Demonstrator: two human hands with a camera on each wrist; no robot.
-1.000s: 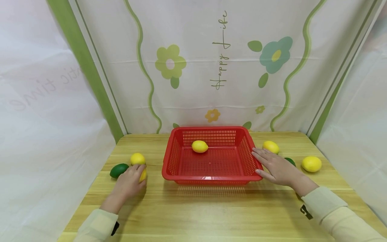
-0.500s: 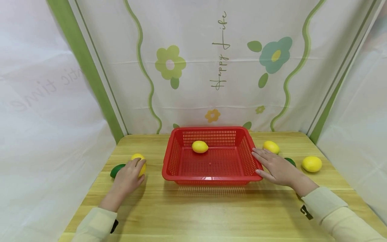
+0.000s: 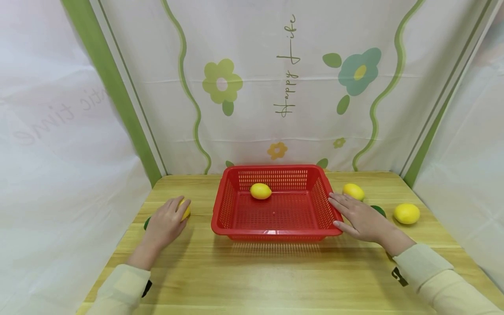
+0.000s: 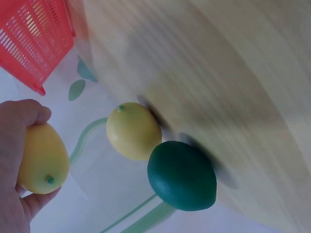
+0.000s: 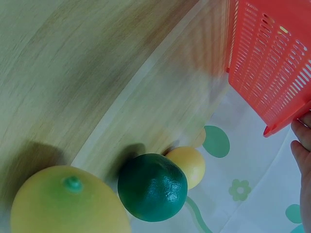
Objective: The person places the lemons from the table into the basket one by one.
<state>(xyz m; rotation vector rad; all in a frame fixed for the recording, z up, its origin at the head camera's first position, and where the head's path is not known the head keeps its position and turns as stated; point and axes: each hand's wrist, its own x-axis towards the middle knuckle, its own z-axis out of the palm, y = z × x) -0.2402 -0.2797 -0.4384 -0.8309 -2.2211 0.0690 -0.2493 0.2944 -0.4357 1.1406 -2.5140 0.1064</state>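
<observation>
My left hand (image 3: 165, 221) grips a yellow lemon (image 4: 43, 158), thumb on one side and fingers on the other. In the left wrist view a second lemon (image 4: 133, 131) lies on the table beside a dark green lime (image 4: 182, 175); the head view has the lime mostly hidden behind the hand. My right hand (image 3: 360, 218) rests on the right rim of a red plastic basket (image 3: 275, 232), its fingers straight. Inside the basket, towards the back left, lies another lemon (image 3: 260, 191).
To the right of the basket, two lemons, one further back (image 3: 353, 191) and one nearer the table edge (image 3: 407, 213), lie around a green lime (image 5: 153, 187) partly covered by the right hand. The wooden table (image 3: 275, 280) ends at a printed white curtain (image 3: 252, 127).
My left hand, holding the lemon, has moved slightly back and left, now covering more of the lime and the other lemon. The right hand and basket stay put.
</observation>
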